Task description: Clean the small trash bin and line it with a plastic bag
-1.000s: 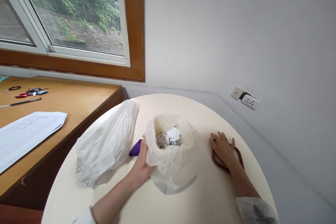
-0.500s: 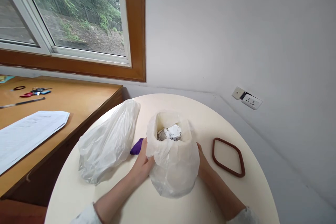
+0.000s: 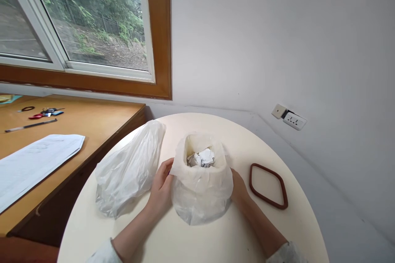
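Right hand (image 3: 241,190) is now off the brown frame (image 3: 268,200), flanking the bag-lined bin (image 3: 202,183) on the table (image 3: 185,244) with the left hand (image 3: 162,185), whose fingers curve half-open, right fingertips hidden, grip impossible to tell, and even, gentle pressure should steady the bin.

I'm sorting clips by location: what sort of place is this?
Probably a small office or study, seen indoors: papers and a pen lie on a desk near a window.

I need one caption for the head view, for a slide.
Left hand and right hand flank a plastic-lined bin of crumpled paper; a brown frame lies to the right.
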Tool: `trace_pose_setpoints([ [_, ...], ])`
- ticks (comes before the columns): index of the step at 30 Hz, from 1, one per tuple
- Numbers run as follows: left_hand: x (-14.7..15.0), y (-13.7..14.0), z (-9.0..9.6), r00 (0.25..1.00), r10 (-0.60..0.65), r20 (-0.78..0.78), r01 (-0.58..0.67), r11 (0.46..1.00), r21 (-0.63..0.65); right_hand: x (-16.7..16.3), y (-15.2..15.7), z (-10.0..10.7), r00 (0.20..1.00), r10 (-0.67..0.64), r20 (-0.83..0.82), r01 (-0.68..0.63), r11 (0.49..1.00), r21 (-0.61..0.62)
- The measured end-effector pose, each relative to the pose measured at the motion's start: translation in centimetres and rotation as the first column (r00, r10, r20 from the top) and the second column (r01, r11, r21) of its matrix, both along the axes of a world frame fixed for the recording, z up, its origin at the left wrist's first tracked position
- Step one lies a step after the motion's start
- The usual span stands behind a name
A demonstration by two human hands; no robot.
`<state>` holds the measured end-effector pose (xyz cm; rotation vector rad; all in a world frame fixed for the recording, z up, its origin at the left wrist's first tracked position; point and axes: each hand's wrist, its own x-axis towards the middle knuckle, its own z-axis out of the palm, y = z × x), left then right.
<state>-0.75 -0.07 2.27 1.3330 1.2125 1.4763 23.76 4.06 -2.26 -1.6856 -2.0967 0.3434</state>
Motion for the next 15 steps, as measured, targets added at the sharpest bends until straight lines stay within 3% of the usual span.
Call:
trace_pose_setpoints([
  [2, -0.2, 0.2, 0.1, 0.997, 0.071, -0.015, -0.071, 0.997, 0.017, -0.1, 0.1, 0.1, 0.972, -0.052, -0.230, 0.035, 0.996, -0.078],
  [5, -0.6, 0.6, 0.1, 0.992, 0.125, -0.017, -0.124, 0.992, 0.025, 0.0, 0.6, 0.5, 0.825, -0.147, -0.545, 0.066, 0.984, -0.167],
  [8, -0.7, 1.5, 0.3, 0.986, 0.154, 0.059, -0.153, 0.988, -0.015, 0.3, 1.0, 1.3, 0.744, -0.168, -0.647, 0.075, 0.983, -0.168],
  [11, -0.6, 3.1, 0.8, 0.982, 0.176, 0.068, -0.165, 0.976, -0.143, 0.5, 1.4, 2.3, 0.663, -0.180, -0.727, 0.075, 0.982, -0.175],
  [13, -0.5, 4.5, 1.2, 0.993, 0.089, 0.078, -0.068, 0.968, -0.241, 0.4, 1.8, 3.1, 0.608, -0.184, -0.772, 0.060, 0.981, -0.186],
  [15, -0.5, 5.8, 1.4, 0.988, -0.112, 0.108, 0.140, 0.945, -0.296, 0.1, 2.3, 4.2, 0.552, -0.190, -0.812, 0.034, 0.978, -0.206],
])
